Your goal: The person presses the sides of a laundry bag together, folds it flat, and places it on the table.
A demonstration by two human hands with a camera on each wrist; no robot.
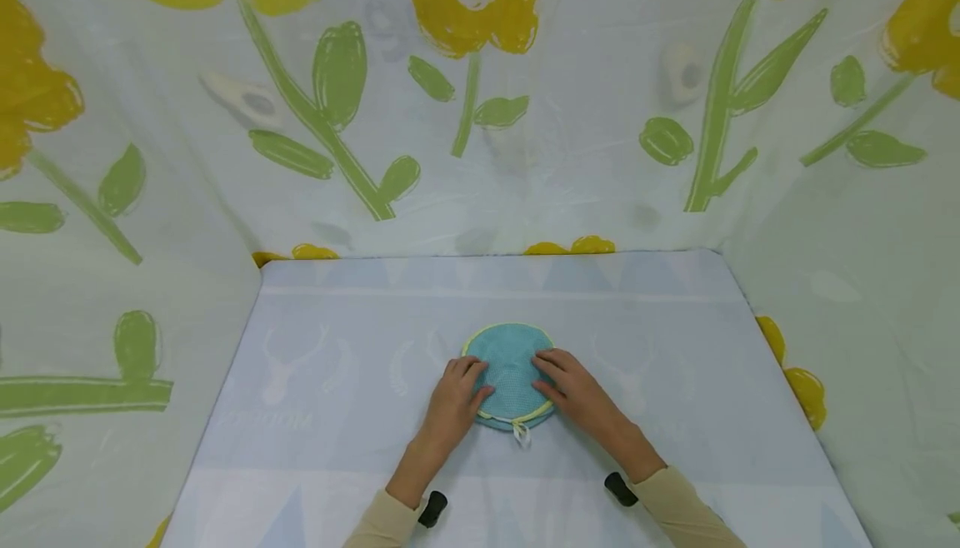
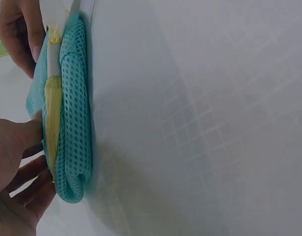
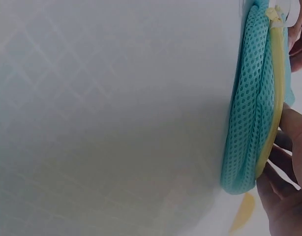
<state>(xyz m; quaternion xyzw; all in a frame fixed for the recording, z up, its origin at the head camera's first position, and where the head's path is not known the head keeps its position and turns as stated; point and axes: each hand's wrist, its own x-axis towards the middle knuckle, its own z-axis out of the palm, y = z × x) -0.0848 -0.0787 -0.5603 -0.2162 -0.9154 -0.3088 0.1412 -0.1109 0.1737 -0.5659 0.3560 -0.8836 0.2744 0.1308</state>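
Note:
A flattened round teal mesh bag (image 1: 512, 369) with yellow trim lies on the table, a white loop (image 1: 521, 433) at its near edge. My left hand (image 1: 452, 398) rests on its left side, fingertips and thumb spread over the rim and top. On the opposite side, my right hand (image 1: 581, 390) touches the top and rim in much the same way. Both wrist views show the bag edge-on: soft mesh folds (image 2: 75, 113) lie under a yellow zipper band (image 3: 276, 93). The undersides of some fingers are hidden.
The pale patterned table cover (image 1: 337, 440) spreads around the bag. Flower-printed curtains (image 1: 570, 132) stand behind the table and along both sides. A black wrist device (image 1: 432, 509) sits on the left wrist, and another black device (image 1: 620, 490) on the right.

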